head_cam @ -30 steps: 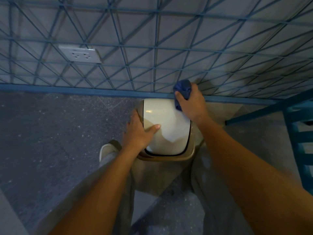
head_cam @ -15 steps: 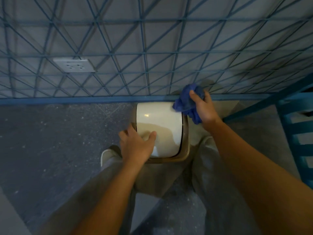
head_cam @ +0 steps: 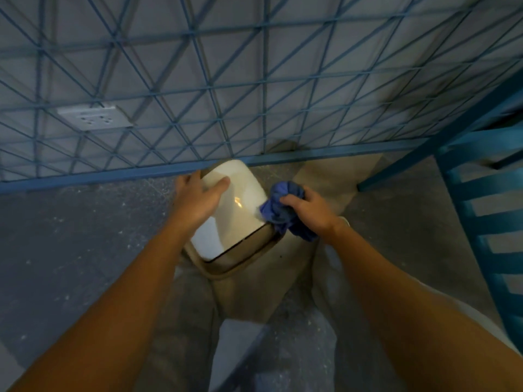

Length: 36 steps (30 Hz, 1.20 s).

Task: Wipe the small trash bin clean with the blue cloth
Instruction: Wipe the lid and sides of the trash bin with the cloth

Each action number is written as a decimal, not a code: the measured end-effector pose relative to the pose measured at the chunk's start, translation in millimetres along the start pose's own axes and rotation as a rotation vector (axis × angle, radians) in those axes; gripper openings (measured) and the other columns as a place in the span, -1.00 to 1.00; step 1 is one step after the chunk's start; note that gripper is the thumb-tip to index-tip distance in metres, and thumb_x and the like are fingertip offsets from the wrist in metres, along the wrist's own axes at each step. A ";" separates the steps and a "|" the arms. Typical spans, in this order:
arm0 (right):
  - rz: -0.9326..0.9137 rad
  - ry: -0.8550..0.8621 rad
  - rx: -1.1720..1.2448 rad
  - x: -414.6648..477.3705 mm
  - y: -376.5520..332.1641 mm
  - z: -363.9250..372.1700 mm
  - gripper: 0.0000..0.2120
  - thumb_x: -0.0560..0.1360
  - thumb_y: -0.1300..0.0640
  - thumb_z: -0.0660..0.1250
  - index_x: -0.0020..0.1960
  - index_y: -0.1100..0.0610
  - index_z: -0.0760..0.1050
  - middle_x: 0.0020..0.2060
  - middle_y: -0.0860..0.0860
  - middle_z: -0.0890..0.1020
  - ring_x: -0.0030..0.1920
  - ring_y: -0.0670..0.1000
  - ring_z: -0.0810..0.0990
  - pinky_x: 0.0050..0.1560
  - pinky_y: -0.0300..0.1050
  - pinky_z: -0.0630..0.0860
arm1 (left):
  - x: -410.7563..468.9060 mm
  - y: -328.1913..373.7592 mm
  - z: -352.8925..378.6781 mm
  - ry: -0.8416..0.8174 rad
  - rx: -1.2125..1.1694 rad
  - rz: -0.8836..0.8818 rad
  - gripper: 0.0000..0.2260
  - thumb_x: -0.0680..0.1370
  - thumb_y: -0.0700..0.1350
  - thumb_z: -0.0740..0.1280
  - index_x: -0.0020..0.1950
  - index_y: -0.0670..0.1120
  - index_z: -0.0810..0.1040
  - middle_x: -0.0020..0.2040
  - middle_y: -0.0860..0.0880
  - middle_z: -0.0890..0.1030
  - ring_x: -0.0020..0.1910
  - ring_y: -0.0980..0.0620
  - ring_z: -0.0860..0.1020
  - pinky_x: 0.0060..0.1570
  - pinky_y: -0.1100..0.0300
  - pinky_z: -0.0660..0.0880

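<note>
The left hand (head_cam: 198, 199) lies flat on the far left corner of the small trash bin (head_cam: 226, 268), thumb stretched out across the pale lid (head_cam: 235, 219) and the other fingers nearly straight, reaching over the bin's left edge (how far they bend down round it cannot be seen). Just to the right of it, across the lid, the right hand (head_cam: 311, 210) has its fingers curled tight round the bunched blue cloth (head_cam: 278, 215), which presses on the lid's right edge and hangs down over the tan rim below the knuckles. The bin stands tilted between the person's knees, its far corner close under the blue base rail (head_cam: 113, 176) of the wire grid (head_cam: 254, 80), so there is little room beyond the left fingertips. Left of the left hand lies open grey floor (head_cam: 70, 236). Right of the right hand a strip of floor runs to the blue slatted frame (head_cam: 481, 222). A wall socket (head_cam: 94, 117) sits well up and left of the left hand, behind the grid.
</note>
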State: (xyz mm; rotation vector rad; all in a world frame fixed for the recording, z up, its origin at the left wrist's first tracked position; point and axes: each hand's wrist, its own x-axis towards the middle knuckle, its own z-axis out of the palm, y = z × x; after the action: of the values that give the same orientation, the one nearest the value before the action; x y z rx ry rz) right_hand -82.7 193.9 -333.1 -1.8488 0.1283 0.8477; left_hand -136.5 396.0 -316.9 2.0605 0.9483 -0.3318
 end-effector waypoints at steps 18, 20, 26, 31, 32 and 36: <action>0.173 0.265 0.450 -14.5 53.3 13.5 -0.78 0.49 0.17 0.34 0.10 0.15 0.39 -0.04 0.07 0.53 -0.11 -0.01 0.53 -0.16 -0.21 0.49 | -60.6 -64.9 12.1 -0.108 0.329 0.162 0.21 0.01 0.41 0.34 0.39 0.23 -0.42 0.49 0.00 -0.39 0.48 -0.16 -0.33 0.41 -0.30 -0.23; 0.186 0.206 0.415 -16.8 55.1 19.3 -0.73 0.48 0.21 0.34 0.16 0.20 0.44 0.01 0.11 0.55 -0.04 0.02 0.53 -0.08 -0.16 0.50 | -63.8 -66.0 20.4 -0.124 0.366 0.203 0.22 0.01 0.39 0.37 0.33 0.25 -0.46 0.47 -0.01 -0.44 0.46 -0.18 -0.36 0.39 -0.31 -0.25; 0.075 0.040 0.121 -26.2 57.0 31.0 -0.75 0.48 0.24 0.34 0.15 0.23 0.50 0.06 0.17 0.60 0.01 0.02 0.53 0.09 -0.12 0.48 | -60.1 -61.9 31.3 -0.037 0.305 0.225 0.16 0.00 0.50 0.22 0.43 0.22 -0.32 0.52 -0.07 -0.31 0.48 -0.22 -0.28 0.36 -0.35 -0.21; 0.006 0.081 -0.078 -12.2 52.8 39.0 -0.86 0.46 0.18 0.36 0.02 0.16 0.52 0.02 0.17 0.62 0.05 0.12 0.58 0.15 0.01 0.51 | -58.5 -65.4 32.9 -0.038 0.304 0.240 0.10 0.04 0.51 0.14 0.45 0.22 -0.29 0.55 -0.01 -0.20 0.50 -0.20 -0.20 0.39 -0.36 -0.14; 0.001 0.096 -0.084 -8.2 51.5 40.4 -0.88 0.46 0.17 0.36 -0.02 0.14 0.50 0.01 0.17 0.62 0.05 0.13 0.58 0.17 0.05 0.51 | -57.7 -66.1 32.8 -0.040 0.296 0.241 0.09 0.04 0.51 0.14 0.44 0.22 -0.29 0.55 -0.01 -0.19 0.50 -0.20 -0.19 0.40 -0.35 -0.14; -0.007 0.189 -0.053 10.0 38.7 38.7 -0.77 0.47 0.16 0.35 0.10 0.18 0.47 0.07 0.15 0.59 0.10 0.12 0.54 0.20 0.03 0.49 | -58.0 -66.4 32.6 -0.047 0.263 0.255 0.05 0.07 0.50 0.13 0.42 0.23 -0.30 0.55 -0.02 -0.16 0.51 -0.19 -0.19 0.42 -0.31 -0.16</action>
State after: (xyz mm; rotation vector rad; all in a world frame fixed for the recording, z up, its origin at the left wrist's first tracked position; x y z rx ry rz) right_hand -111.9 212.4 -376.7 -1.9768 0.2192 0.6759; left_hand -221.1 366.3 -345.1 2.3713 0.6289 -0.3824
